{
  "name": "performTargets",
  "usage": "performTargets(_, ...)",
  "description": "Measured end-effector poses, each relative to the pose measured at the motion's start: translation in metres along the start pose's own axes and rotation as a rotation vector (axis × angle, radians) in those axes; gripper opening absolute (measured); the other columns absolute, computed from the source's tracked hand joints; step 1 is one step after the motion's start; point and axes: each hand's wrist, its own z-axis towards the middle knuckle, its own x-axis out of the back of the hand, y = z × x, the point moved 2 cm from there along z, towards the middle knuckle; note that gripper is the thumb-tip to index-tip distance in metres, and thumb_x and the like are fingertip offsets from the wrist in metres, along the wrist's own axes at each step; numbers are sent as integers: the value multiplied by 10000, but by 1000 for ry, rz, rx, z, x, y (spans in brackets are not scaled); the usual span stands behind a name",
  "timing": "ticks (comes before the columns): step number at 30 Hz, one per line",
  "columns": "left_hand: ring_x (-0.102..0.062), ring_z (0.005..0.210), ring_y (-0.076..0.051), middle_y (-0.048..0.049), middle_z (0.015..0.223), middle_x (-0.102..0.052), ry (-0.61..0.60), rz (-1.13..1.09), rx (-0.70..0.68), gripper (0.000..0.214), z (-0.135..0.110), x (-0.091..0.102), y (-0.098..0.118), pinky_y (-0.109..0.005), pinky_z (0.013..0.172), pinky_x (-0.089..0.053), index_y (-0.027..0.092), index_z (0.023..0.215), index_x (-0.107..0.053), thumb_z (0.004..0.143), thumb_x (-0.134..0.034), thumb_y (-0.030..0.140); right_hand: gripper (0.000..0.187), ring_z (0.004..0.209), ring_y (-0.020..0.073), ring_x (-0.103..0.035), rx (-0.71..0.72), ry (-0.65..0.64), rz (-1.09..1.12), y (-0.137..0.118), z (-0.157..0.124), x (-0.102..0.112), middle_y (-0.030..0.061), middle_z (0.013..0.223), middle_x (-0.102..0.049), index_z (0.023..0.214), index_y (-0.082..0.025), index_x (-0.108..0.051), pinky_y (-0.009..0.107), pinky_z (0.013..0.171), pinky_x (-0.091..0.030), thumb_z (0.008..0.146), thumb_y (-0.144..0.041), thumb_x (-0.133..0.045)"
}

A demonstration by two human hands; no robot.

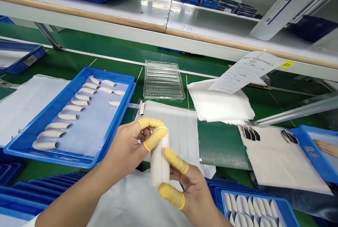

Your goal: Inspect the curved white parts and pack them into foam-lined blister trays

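Observation:
A beige oblong piece (pixel 160 160) with rounded ends stands upright between my hands, a thin line running down its length. What it is exactly I cannot tell. My left hand (pixel 134 140) pinches its top end between thumb and index finger, both in yellow finger cots. Along its right side and lower end lie the index finger and thumb of my right hand (pixel 185 181), also in yellow cots. Behind the hands is a white sheet (pixel 182 125) with a small beige piece (pixel 142 108) at its upper left corner. To the left, a blue tray (pixel 89 139) holds several curved beige pieces (pixel 70 108).
A clear plastic tray (pixel 163 81) lies beyond the sheet. White papers (pixel 221 103) are at right, under a hanging printed slip (pixel 245 72). A lower-right tray (pixel 286 206) holds rows of beige pieces. Another person's hand (pixel 327 147) shows at the right edge. A shelf (pixel 148 19) spans the back.

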Motion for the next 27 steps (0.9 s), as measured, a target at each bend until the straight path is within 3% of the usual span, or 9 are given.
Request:
performTargets(3,-520,544,-89,12,674,-635,18,-137,105,233,6,0,-9,-193,470,-434,201,852,-717,798,-711,427,459,777,122,-644,58,-58,-114,-1,0,-1,-15,909,-709,1277,-412,-645,301,791,-588,841,-319,-756)
performTargets(8,-417,406,-57,57,495,-505,-52,-374,325,335,22,-6,-32,-179,376,-344,159,743,-679,681,-791,468,708,827,158,-705,-78,-71,-100,-3,2,-2,19,958,-744,1515,-342,-360,372,836,-608,890,-419,-685)
performTargets(12,-378,376,-44,76,429,-433,-97,-503,446,416,25,-16,-48,-173,370,-315,156,635,-625,614,-824,521,769,801,188,-733,-128,2,-77,-2,8,-2,25,881,-763,1508,-296,-386,402,835,-609,840,-437,-740)
performTargets(17,-364,366,-35,75,410,-418,-104,-556,507,498,24,-23,-53,-177,381,-311,158,535,-557,530,-854,558,767,742,182,-724,-166,44,-94,2,15,0,21,825,-757,1483,-269,-437,353,745,-603,810,-431,-767)
performTargets(27,-379,402,-50,69,444,-453,-78,-577,538,515,22,-22,-54,-194,417,-325,155,622,-597,513,-861,583,774,675,158,-683,-158,39,-95,-2,16,-1,-18,724,-720,1483,-275,-439,321,705,-582,802,-419,-777)
